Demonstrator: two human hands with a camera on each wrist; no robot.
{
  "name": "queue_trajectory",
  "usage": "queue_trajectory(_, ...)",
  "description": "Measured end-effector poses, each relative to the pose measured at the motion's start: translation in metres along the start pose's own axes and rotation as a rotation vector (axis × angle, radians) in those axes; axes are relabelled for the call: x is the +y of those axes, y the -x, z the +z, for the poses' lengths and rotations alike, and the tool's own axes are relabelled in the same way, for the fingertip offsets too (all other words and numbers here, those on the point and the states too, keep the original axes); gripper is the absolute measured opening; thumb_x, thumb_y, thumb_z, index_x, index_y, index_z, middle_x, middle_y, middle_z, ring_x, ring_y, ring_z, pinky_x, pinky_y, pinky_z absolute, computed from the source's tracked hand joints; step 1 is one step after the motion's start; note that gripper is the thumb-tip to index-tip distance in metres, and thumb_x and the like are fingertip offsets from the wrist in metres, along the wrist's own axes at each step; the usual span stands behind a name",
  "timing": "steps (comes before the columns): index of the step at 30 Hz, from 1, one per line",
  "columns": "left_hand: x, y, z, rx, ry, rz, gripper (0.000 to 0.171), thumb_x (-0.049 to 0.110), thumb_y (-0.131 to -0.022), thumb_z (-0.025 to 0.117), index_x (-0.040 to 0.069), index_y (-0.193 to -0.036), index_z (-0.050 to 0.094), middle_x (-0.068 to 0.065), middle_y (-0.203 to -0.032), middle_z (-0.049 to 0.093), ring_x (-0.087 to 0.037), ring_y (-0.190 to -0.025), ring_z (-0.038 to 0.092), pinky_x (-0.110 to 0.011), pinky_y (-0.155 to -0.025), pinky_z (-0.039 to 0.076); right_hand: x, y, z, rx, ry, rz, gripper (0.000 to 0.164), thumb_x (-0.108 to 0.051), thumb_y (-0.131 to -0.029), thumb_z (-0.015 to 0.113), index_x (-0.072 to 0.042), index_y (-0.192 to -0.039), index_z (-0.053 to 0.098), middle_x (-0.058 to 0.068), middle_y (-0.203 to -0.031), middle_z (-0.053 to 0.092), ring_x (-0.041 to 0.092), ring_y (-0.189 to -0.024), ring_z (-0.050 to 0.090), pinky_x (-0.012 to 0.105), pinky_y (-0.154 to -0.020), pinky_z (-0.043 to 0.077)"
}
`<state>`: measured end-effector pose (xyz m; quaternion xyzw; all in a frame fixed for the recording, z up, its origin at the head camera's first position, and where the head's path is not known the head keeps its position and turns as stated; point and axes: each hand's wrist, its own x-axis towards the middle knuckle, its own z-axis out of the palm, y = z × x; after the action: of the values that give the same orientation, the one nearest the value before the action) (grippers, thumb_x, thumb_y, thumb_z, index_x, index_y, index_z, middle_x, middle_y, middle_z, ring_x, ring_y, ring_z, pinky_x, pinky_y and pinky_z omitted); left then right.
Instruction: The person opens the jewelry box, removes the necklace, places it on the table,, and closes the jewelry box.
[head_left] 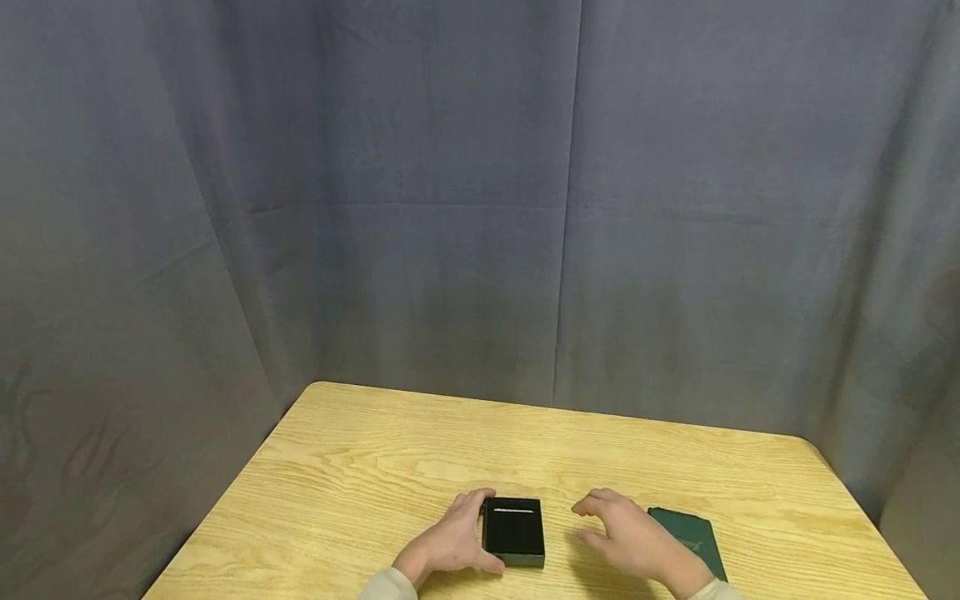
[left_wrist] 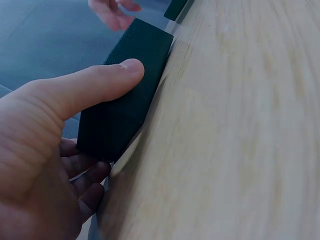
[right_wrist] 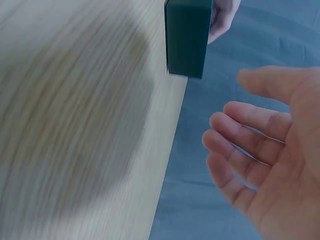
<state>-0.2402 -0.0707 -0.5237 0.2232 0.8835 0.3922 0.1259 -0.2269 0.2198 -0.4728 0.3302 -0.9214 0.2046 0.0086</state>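
Note:
On the table sits a small dark green box (head_left: 513,533) with a black inner pad; a thin pale strip runs across the pad near its far edge. My left hand (head_left: 455,537) holds the box at its left side, thumb along the near wall and fingers round the far left corner. In the left wrist view the thumb (left_wrist: 110,82) lies flat on the green wall. My right hand (head_left: 626,533) hovers right of the box, fingers loosely bent and apart, with nothing in it. The right wrist view shows its bare palm (right_wrist: 285,195) facing the box.
A flat dark green piece (head_left: 690,537) with faint lettering, like a box lid, lies to the right, partly behind the right forearm. The light wooden table (head_left: 375,450) has rounded far corners. Grey curtains (head_left: 450,250) hang behind it and at both sides.

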Motion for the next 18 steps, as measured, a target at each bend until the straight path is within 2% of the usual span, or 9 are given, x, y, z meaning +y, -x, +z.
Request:
queue_trajectory(11, -0.002, -0.001, 0.001, 0.0, 0.021, 0.0, 0.098, 0.038, -0.067, 0.084, 0.006, -0.143, 0.029, -0.01, -0.14, 0.037, -0.031, -0.123, 0.034, -0.056, -0.097, 0.036, -0.021, -0.022, 0.014, -0.024, -0.002, -0.041, 0.034, -0.024, -0.091, 0.064, -0.003, -0.117, 0.063, 0.004, -0.112, 0.061, 0.02, -0.101, 0.058, 0.036, -0.081, 0.051)
queue_trajectory(18, -0.001, -0.001, 0.001, 0.004, 0.005, -0.003, 0.098, 0.039, -0.067, 0.084, 0.007, -0.142, 0.03, -0.009, -0.138, 0.038, -0.031, -0.123, 0.035, -0.055, -0.096, 0.036, -0.026, -0.033, 0.022, -0.023, 0.02, -0.082, 0.031, -0.025, -0.093, 0.062, -0.005, -0.116, 0.064, 0.003, -0.112, 0.062, 0.02, -0.104, 0.058, 0.037, -0.083, 0.05)
